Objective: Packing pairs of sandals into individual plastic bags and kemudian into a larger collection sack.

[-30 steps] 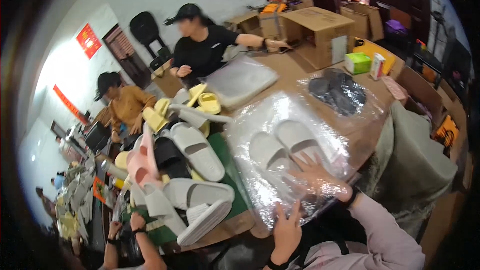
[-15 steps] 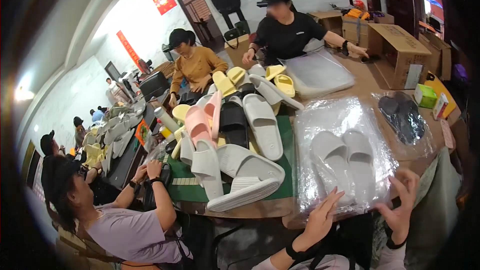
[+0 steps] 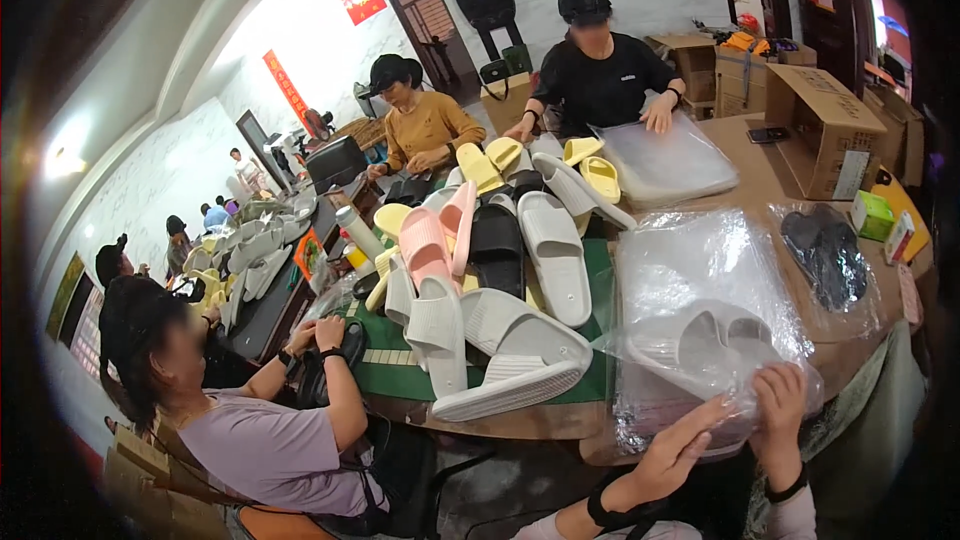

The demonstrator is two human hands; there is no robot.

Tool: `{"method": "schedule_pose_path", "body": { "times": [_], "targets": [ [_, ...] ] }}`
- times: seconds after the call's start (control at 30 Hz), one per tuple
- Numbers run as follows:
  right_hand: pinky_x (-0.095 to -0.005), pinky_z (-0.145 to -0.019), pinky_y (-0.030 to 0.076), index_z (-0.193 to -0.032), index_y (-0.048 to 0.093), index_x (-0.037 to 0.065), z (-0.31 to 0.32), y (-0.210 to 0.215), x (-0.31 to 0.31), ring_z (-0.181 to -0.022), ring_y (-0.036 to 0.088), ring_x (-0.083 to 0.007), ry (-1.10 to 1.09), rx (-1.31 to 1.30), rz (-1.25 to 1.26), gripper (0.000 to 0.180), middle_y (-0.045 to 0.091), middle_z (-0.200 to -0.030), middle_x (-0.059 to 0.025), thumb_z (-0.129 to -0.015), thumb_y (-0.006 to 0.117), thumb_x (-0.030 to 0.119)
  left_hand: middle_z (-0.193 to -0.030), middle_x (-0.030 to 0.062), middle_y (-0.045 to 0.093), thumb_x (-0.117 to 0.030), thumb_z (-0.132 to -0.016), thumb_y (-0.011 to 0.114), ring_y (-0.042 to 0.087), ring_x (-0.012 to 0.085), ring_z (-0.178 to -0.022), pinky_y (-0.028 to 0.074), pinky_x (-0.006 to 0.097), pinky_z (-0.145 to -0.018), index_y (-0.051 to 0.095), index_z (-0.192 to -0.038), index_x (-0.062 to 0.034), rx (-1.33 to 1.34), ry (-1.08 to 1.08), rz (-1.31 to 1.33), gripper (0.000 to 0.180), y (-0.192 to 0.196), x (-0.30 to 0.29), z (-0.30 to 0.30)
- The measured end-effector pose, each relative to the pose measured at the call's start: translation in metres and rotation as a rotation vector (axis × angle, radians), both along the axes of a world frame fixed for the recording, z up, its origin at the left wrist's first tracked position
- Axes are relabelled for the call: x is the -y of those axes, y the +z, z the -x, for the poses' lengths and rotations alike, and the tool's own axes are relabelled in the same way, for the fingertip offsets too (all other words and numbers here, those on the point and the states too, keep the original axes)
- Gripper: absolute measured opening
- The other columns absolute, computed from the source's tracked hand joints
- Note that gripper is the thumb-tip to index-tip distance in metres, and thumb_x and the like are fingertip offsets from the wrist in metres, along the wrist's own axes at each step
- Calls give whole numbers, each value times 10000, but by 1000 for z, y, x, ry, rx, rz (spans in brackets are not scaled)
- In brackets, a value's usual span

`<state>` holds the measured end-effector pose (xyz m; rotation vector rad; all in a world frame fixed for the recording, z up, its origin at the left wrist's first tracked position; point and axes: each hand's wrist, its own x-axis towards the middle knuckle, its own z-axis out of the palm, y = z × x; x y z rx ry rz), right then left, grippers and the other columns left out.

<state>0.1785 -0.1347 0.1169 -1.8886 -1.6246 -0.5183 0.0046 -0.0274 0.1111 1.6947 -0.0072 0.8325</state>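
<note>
A pair of light grey slippers (image 3: 700,342) lies in a clear plastic bag (image 3: 640,345), on top of a stack of clear bags (image 3: 690,240). My right hand (image 3: 778,400) has its fingers curled onto the bag's near edge, gripping the film beside the slippers' near ends. Close to it, my left hand (image 3: 672,448) lies with fingers stretched out, their tips touching the film. The raised film covers part of the slippers. Dark slippers in another clear bag (image 3: 825,255) lie to the right.
A heap of loose grey, pink, black and yellow slippers (image 3: 500,260) covers the green mat (image 3: 600,280) at left. A co-worker in black (image 3: 605,80) touches more clear bags (image 3: 670,155) across the table. Another in lilac (image 3: 265,440) sits left. An open carton (image 3: 825,130) stands far right.
Both hands have come together at the bag's near edge; the right fingers have closed on it and the film is lifted. The co-worker in black has drawn a hand back onto the bags.
</note>
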Motion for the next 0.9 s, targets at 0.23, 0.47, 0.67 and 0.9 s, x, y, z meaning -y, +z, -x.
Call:
{"method": "schedule_pose_path", "body": {
  "times": [0.23, 0.47, 0.67, 0.9],
  "targets": [
    [-513, -909, 415, -911, 531, -6, -66, 33, -10, -1053, 545, -384, -121, 216, -240, 235, 568, -1011, -169, -691, 578, 63, -1528, 213, 239, -241, -951, 540, 216, 386, -1417, 192, 490, -1141, 305, -1473, -87, -258, 266, -191, 593, -40, -17, -18],
    [-533, -1037, 342, -1100, 551, 20, -215, 1, -10, -1236, 433, -379, -452, 458, -34, 382, 491, -1274, -171, -740, 643, 105, -1489, 237, 288, -469, -946, 496, 236, 504, -1353, 196, 677, -1045, 403, -1437, -205, -822, 479, -721, 565, -114, -20, -27],
    [-520, -1157, 175, -1415, 371, 41, -225, -55, -14, -1429, 196, -339, -887, 175, 322, 706, 246, -1537, -151, -789, 677, 151, -1517, 214, 253, -493, -945, 480, 212, 494, -1370, 179, 669, -1058, 365, -1466, -216, -949, 437, -804, 601, -125, -20, -27],
    [-534, -1130, 225, -1368, 402, 11, -86, -52, -34, -1374, 280, -387, -267, 57, 160, 633, 329, -1476, -191, -776, 608, 94, -1538, 201, 215, -467, -942, 492, 172, 480, -1397, 166, 649, -1077, 338, -1477, -239, -899, 460, -799, 602, -135, -21, -24]
  ]
}}
